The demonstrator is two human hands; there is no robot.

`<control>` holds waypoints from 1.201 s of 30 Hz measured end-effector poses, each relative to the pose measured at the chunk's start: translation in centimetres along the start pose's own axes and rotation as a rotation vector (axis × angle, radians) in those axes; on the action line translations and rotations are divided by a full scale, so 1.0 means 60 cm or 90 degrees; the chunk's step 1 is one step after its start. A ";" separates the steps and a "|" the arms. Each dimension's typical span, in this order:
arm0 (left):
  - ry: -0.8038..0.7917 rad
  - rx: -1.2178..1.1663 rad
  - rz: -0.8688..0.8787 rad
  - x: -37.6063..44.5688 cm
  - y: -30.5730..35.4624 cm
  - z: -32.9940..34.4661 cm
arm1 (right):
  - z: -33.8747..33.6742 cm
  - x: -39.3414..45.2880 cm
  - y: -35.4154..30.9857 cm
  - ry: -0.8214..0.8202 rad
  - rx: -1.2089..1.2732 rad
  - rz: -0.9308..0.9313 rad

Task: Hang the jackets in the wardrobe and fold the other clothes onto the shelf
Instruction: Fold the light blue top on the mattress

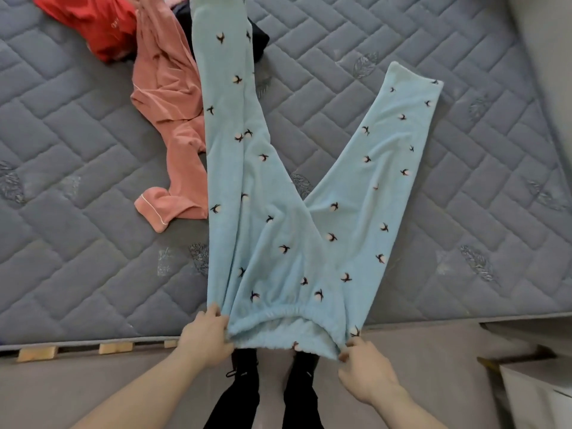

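Currently both grips pinched on the pants (266, 212) waistband: left hand (205, 337) at one corner, right hand (365, 370) at the other. Pants flat on mattress (77, 181), legs splayed in a V, waistband overhanging the near edge. Risks: fleece sliding off toward floor if released; left leg lying over pink top (173, 119), likely dragging it during a fold. Open mattress to the right; red garment (93, 26) crowding far left.

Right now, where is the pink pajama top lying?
In the head view the pink pajama top lies on the grey mattress, left of the blue fleece pants, touching their left leg, with the red garment just beyond it.
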State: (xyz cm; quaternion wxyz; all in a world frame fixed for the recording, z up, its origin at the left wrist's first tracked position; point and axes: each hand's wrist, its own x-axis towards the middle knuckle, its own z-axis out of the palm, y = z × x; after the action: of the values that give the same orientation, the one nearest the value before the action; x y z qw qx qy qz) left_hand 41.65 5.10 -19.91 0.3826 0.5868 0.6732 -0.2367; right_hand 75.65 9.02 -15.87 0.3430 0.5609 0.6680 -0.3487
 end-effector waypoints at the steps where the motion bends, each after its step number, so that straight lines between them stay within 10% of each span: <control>1: -0.008 0.024 -0.022 0.010 -0.002 0.010 | 0.002 0.010 -0.003 0.014 0.016 -0.001; 7: 0.221 0.112 0.111 0.048 0.008 0.031 | -0.028 0.116 -0.026 0.251 0.280 -0.021; 13: 0.344 -0.140 0.075 0.043 -0.013 0.071 | -0.045 0.194 -0.081 0.196 0.304 -0.031; 22: -0.040 -0.168 -0.087 0.035 -0.104 0.082 | 0.009 0.185 -0.113 0.061 0.239 -0.089; 26: 0.143 -0.450 -0.234 0.059 -0.078 0.048 | 0.001 0.186 -0.094 0.242 0.321 -0.068; 36: 0.169 -0.638 -0.261 0.050 -0.007 0.061 | 0.043 0.174 -0.051 0.052 0.229 -0.058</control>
State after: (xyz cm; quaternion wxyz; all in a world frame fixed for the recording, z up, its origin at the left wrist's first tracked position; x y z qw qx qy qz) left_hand 42.04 4.01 -24.51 0.4731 0.2150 0.8461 0.1189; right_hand 71.41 11.74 -25.83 0.1935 0.5958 0.6332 -0.4545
